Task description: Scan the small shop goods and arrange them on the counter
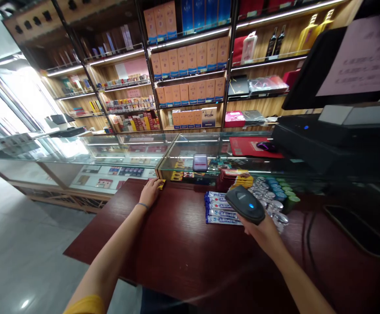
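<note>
My right hand (264, 231) is wrapped around the handle of a dark barcode scanner (246, 205), which has a blue light on its top. Just under and left of the scanner, several blue-and-white stick packets (221, 208) lie side by side on the dark red desk (173, 244). At the desk's far left edge, my left hand (151, 192) grips a small yellow packet (162, 184), mostly covered by the fingers. Behind the scanner are yellow packets (242, 181), clear-wrapped silvery round pieces (261, 187) and green-capped small cylinders (290, 198).
A glass display counter (134, 148) runs behind the desk, with a small screen (200, 162) standing there. To the right are a monitor (314, 65), a phone-like black slab (356, 229) and a cable (307, 244). A mouse (266, 146) sits on a red mat (242, 148). Shelves hold boxes (190, 59).
</note>
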Motion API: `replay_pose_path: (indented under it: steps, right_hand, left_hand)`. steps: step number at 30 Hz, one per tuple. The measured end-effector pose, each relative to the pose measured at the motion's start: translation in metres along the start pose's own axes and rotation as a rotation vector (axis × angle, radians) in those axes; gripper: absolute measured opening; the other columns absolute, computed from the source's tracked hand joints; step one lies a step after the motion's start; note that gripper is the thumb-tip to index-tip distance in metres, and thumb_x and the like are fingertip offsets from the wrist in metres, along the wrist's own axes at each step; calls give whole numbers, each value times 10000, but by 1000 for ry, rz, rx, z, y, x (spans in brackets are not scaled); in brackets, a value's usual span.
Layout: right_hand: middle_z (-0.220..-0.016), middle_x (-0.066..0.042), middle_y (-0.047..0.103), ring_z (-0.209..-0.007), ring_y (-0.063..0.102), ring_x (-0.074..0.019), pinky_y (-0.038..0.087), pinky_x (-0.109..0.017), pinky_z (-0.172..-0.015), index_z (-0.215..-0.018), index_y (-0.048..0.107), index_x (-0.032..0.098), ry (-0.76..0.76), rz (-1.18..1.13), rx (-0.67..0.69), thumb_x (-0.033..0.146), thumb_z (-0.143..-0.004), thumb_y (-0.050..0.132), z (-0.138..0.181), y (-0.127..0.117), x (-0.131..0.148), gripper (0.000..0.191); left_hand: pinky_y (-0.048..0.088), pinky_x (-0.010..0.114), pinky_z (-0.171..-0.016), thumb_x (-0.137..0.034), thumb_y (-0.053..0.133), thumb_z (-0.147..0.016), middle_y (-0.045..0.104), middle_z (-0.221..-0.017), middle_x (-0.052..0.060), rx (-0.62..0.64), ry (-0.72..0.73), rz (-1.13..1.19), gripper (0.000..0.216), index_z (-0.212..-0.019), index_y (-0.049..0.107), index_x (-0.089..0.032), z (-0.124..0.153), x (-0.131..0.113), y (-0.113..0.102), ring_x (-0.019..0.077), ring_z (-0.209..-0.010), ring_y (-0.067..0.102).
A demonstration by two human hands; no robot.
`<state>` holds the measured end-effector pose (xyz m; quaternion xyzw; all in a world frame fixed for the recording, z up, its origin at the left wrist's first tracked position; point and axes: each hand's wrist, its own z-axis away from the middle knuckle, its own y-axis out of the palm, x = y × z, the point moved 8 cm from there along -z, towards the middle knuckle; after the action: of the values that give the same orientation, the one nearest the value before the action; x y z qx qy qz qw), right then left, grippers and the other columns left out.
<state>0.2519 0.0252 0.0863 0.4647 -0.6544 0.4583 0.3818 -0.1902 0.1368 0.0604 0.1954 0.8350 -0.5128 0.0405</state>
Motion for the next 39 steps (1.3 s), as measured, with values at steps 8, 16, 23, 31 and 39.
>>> replay_pose_path:
  steps: [8, 16, 23, 31, 39]
  right_hand:
    - [-516, 32, 569, -432, 487, -136, 446, -284, -461, -848, 660, 207, 45, -132, -187, 534, -799, 771, -2, -56, 14, 348]
    - [-513, 48, 533, -416, 467, -108, 396, -246, -424, -685, 603, 219, 35, -301, -255, 481, -809, 794, -10, -96, 9, 348]
    - [-524, 40, 535, -415, 468, -115, 423, -269, -449, -639, 585, 223, 61, -304, -271, 489, -827, 776, -15, -109, -4, 378]
    - [-498, 54, 527, -393, 455, -103, 400, -242, -415, -690, 589, 213, 50, -315, -293, 485, -815, 780, -13, -101, 0, 355]
    - [-482, 61, 525, -388, 455, -111, 411, -248, -411, -733, 572, 228, 41, -308, -288, 493, -811, 772, -12, -97, 7, 341]
  left_hand:
    - [468, 506, -1117, -255, 517, -998, 614, -1334, 135, -273, 244, 118, 372, -1358, 610, -233, -25, -123, -9, 299, -1267, 569]
    - [462, 531, -1141, -150, 535, -959, 570, -1412, 149, -223, 428, 176, 450, -1393, 590, -254, -54, -276, 26, 316, -1360, 514]
    - [347, 591, -1215, -124, 572, -922, 490, -1548, 157, -69, 454, 192, 550, -1453, 551, -265, -67, -345, 79, 362, -1479, 407]
    - [342, 627, -1172, -147, 510, -969, 566, -1479, 170, -9, 415, 59, 473, -1415, 588, -286, -75, -364, 97, 367, -1421, 479]
    - [471, 459, -1039, -168, 573, -966, 702, -1214, 104, -85, 473, 21, 331, -1261, 650, -299, -67, -364, 83, 278, -1186, 625]
